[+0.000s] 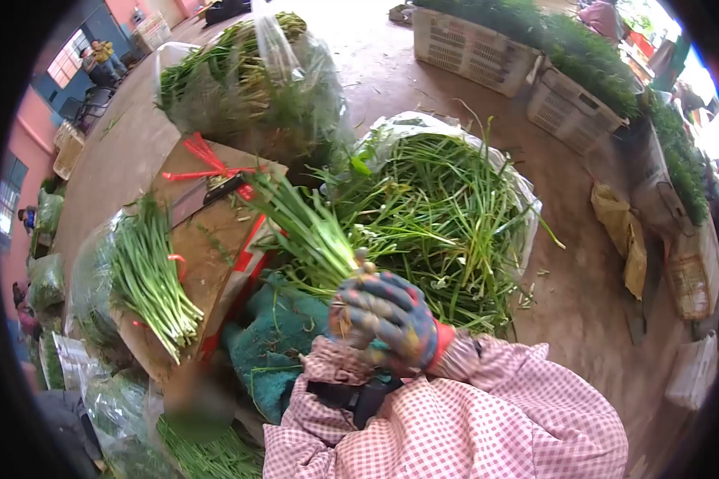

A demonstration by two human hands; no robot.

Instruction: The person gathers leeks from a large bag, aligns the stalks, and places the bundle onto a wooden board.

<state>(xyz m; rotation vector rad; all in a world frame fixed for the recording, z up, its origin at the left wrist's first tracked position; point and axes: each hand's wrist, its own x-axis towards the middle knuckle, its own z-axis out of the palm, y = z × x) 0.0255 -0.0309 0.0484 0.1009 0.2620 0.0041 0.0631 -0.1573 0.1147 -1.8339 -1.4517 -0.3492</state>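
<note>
Both my hands, in dirty gloves, meet in front of my chest at the root end of a bunch of long green stalks (315, 235). My left hand (350, 313) is wrapped round the pale lower ends, partly covered by the other hand. My right hand (395, 307) lies over it with its fingers closed; what they grip is hidden. Just beyond is a white-lined heap of loose green stalks (447, 215). A tied bundle of stalks (153, 279) lies on a cardboard sheet (208, 231) at the left, near red ties (208, 164) and a blade (190, 201).
A big plastic bag of greens (252, 88) stands behind the cardboard. White crates (475, 57) filled with greens line the back and right. A teal cloth (268, 343) lies by my left arm. People (104, 60) are far off at the upper left.
</note>
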